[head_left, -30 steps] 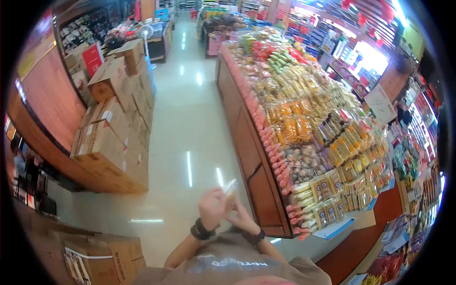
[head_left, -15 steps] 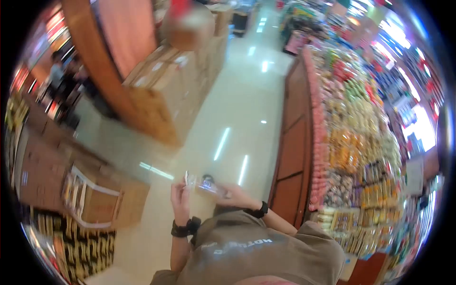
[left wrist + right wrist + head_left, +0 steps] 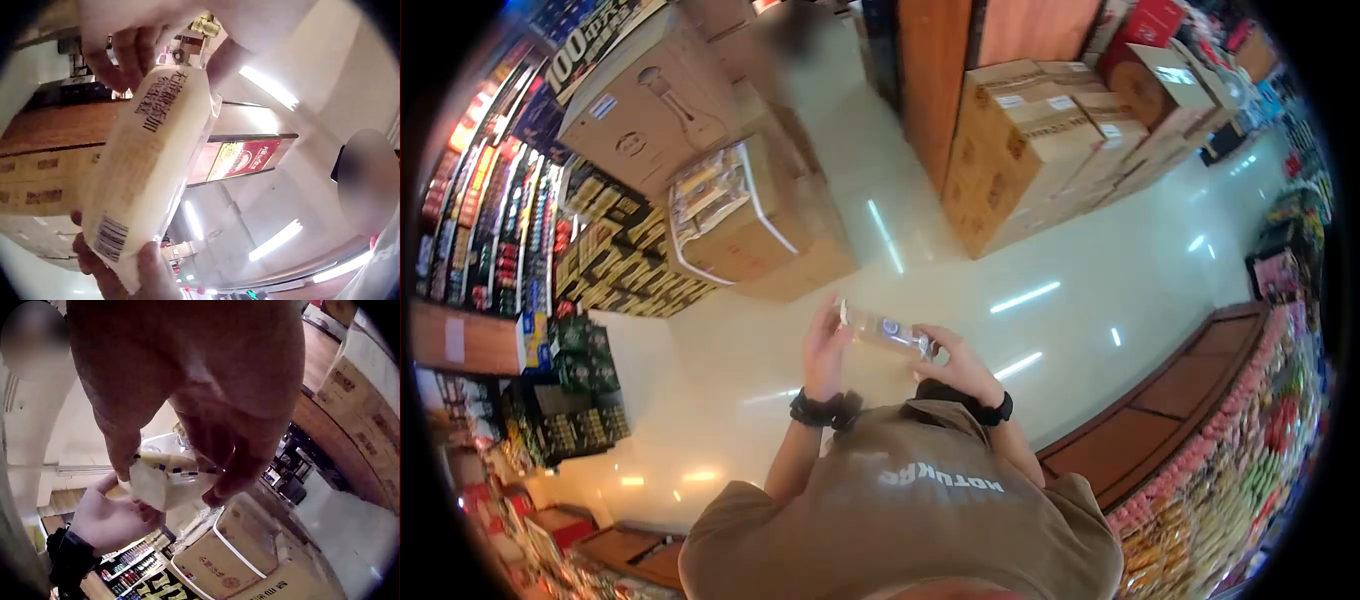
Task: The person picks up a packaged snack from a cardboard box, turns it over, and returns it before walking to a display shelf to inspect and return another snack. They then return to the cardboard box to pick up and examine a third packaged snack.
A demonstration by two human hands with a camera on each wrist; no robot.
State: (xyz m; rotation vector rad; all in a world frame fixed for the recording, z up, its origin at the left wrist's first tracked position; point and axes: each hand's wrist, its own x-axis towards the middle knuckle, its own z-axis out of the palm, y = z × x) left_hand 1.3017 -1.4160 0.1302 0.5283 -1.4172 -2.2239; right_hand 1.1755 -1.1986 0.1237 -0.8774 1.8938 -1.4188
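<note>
Near one shirt [image 3: 900, 515], one wrapped snack [image 3: 884, 331], left hand [image 3: 826, 352] pinching its left end, right hand [image 3: 962, 368] its right.

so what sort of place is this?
Looks like a shop, probably a grocery or snack store: a wooden counter heaped with plastic-wrapped goods at lower right, rows of colourful stock at far left, and stacked cardboard boxes at upper right.

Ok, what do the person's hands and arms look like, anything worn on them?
The left hand and right hand wear no gloves. The left strap and right strap, both black, circle the wrists. Short brown sleeves leave the forearms bare.
</note>
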